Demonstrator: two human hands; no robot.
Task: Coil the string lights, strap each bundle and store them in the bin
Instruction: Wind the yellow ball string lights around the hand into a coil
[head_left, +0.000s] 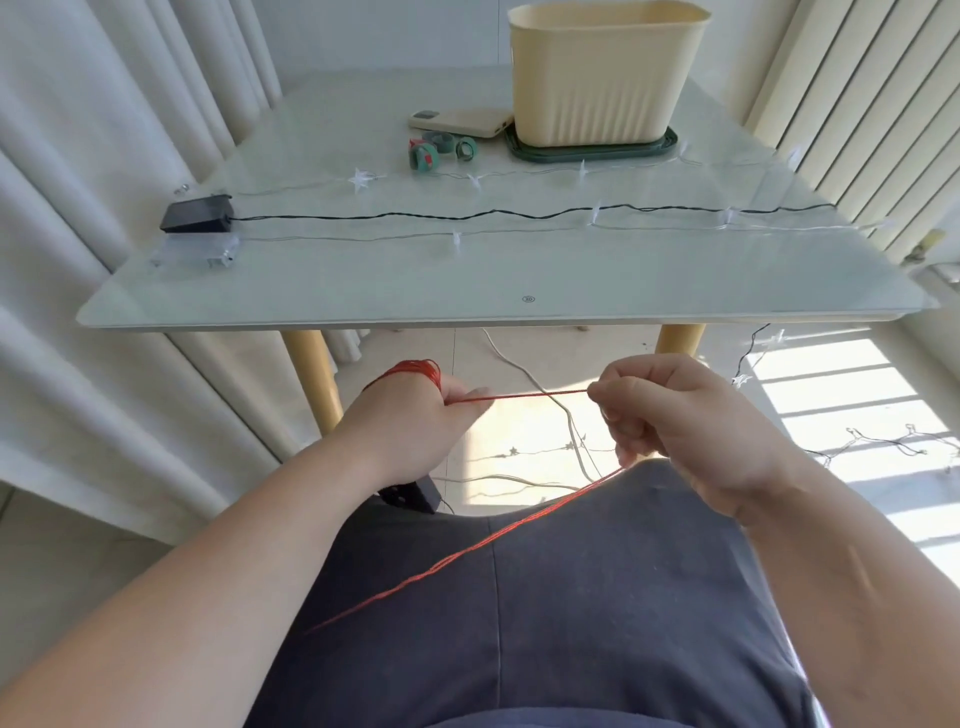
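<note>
We hold both bare forearms out low before us, left hand (415, 415) curled with its fingers (467, 406) gripping the red wire (535, 396), right hand (691, 426) level beside it, pinching the same wire.

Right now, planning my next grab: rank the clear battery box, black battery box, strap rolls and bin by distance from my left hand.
From the left hand:
1. clear battery box, table's near left corner.
2. black battery box, just behind it.
3. strap rolls, mid-table, farther back.
4. bin, far right.

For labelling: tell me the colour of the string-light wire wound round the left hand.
The string-light wire is red; head view.
</note>
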